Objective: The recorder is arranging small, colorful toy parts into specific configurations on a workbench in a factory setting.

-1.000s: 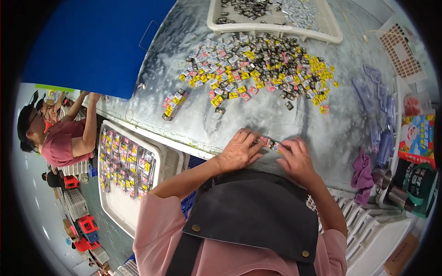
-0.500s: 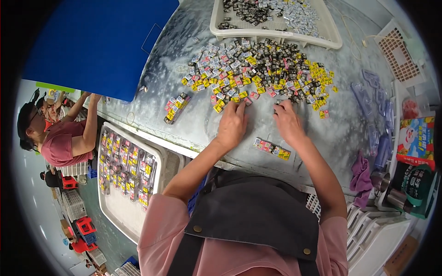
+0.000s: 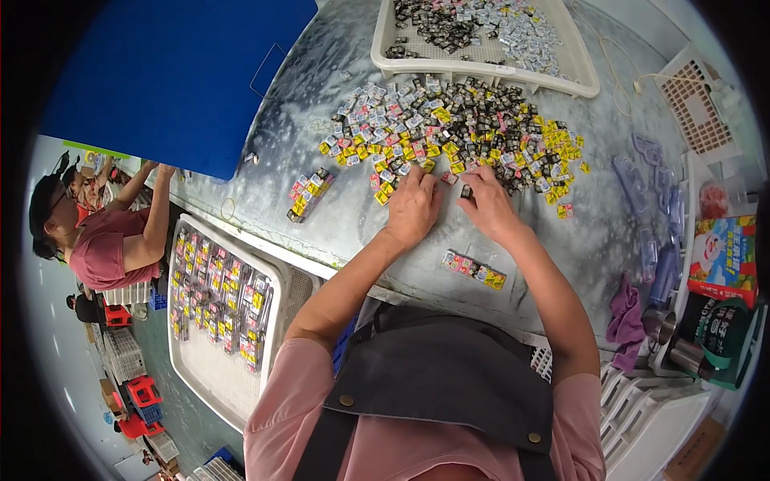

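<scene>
A wide pile of small flat packets (image 3: 449, 132) in black, yellow, pink and white lies spread over the grey table. At its near edge my left hand (image 3: 413, 207) reaches in with bent fingers pressed together; what the fingertips have under them is hidden. My right hand (image 3: 489, 204) is beside it, thumb and fingers pinching a small black packet (image 3: 466, 191). Just below my hands rests a short clear strip filled with packets (image 3: 474, 268), in pink, white, black and yellow. Farther left lies a stacked bundle of such strips (image 3: 310, 194).
A white tray (image 3: 481, 70) of loose black and pale packets stands beyond the pile. To the left, a lower white tray (image 3: 220, 393) holds rows of filled strips. A blue panel (image 3: 176, 80) rises by a co-worker (image 3: 112, 248). Clear plastic holders (image 3: 662, 216) and a purple cloth (image 3: 626, 313) lie right.
My right hand has moved slightly left, closer to my left hand, and the black packet now shows in its pinch. My left hand has shifted a little right along the pile's edge.
</scene>
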Motion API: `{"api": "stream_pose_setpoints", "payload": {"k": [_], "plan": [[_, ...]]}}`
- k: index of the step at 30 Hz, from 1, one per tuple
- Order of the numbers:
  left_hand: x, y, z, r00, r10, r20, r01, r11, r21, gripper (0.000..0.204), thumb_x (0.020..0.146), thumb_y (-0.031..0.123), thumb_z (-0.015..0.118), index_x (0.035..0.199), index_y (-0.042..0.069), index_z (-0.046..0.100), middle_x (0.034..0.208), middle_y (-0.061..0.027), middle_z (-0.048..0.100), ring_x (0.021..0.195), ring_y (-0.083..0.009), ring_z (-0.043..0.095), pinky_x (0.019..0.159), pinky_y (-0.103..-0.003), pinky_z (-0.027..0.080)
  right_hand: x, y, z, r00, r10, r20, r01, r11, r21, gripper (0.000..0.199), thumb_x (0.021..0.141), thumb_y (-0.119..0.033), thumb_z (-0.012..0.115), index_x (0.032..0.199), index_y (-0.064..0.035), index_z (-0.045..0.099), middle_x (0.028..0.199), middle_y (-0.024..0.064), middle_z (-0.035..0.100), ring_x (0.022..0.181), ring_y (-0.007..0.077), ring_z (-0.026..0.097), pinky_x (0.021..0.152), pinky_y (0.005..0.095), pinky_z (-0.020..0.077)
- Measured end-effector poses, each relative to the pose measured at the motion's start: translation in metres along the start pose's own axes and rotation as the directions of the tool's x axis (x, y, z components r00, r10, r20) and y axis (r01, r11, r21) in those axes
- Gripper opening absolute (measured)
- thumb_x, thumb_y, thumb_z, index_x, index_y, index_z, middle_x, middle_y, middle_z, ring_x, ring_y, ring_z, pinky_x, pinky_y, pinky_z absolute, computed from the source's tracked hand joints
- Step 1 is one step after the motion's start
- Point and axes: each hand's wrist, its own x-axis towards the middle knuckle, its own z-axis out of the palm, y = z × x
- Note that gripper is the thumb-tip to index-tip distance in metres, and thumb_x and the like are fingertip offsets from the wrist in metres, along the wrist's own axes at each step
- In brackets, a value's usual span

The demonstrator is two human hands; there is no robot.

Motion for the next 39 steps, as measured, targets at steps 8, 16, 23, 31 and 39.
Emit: {"api": "stream_pose_setpoints", "payload": {"k": [8,16,23,31,39], "plan": [[0.011,0.006,-0.012,0.992,-0.112,0.056,0.114,0.993,-0.033,0.044,0.087,0.016,0.07,0.128,0.004,0.058,0.114,-0.0178,0.056,0.093,-0.0361,0.065,0.078,-0.046,0.056,0.019,-0.013,-0.004,0.996,0.022,0.09,-0.003,0.979,-0.205,0.049,0.089,-0.02,0.071,0.133,-0.0076,0.054,0.119,0.0164,0.049,0.106,0.0373,0.061,0.087,0.0464,0.0528],[0.008,-0.003,-0.01,0.999,-0.031,0.008,0.031,0.996,0.084,0.044,0.088,0.018,0.068,0.129,0.005,0.058,0.124,-0.0174,0.055,0.097,-0.0385,0.065,0.078,-0.046,0.057,0.003,-0.004,-0.003,0.995,-0.086,0.058,0.098,0.959,-0.266,0.034,0.087,-0.015,0.071,0.117,-0.0067,0.058,0.116,0.0143,0.051,0.107,0.036,0.06,0.088,0.0465,0.0529],[-0.019,-0.001,-0.007,0.993,0.117,0.035,-0.12,0.986,0.112,0.033,0.086,0.011,0.067,0.118,0.003,0.063,0.117,-0.0131,0.061,0.095,-0.0326,0.062,0.079,-0.042,0.054,-0.04,0.003,-0.019,0.985,-0.14,0.098,0.156,0.971,-0.18,0.032,0.082,-0.008,0.071,0.112,-0.0052,0.06,0.116,0.0118,0.053,0.111,0.0338,0.055,0.093,0.0441,0.0482],[-0.027,0.026,-0.002,0.963,0.269,-0.025,-0.268,0.963,0.034,0.028,0.083,0.008,0.069,0.111,0.003,0.067,0.107,-0.011,0.062,0.094,-0.0301,0.057,0.083,-0.042,0.044,-0.051,0.006,-0.013,0.995,0.081,-0.053,-0.088,0.983,-0.16,0.032,0.086,-0.009,0.069,0.116,-0.0025,0.06,0.11,0.0167,0.057,0.095,0.0389,0.061,0.082,0.0479,0.051],[-0.018,0.038,0.005,0.976,0.211,0.058,-0.208,0.977,-0.054,0.031,0.083,0.012,0.071,0.112,0.003,0.066,0.099,-0.0115,0.059,0.095,-0.0302,0.056,0.087,-0.043,0.039,-0.053,0.005,-0.013,0.994,0.113,-0.002,-0.113,0.991,-0.068,0.034,0.089,-0.016,0.069,0.12,-0.0037,0.06,0.106,0.0199,0.058,0.101,0.0393,0.061,0.085,0.0467,0.0517]]}}
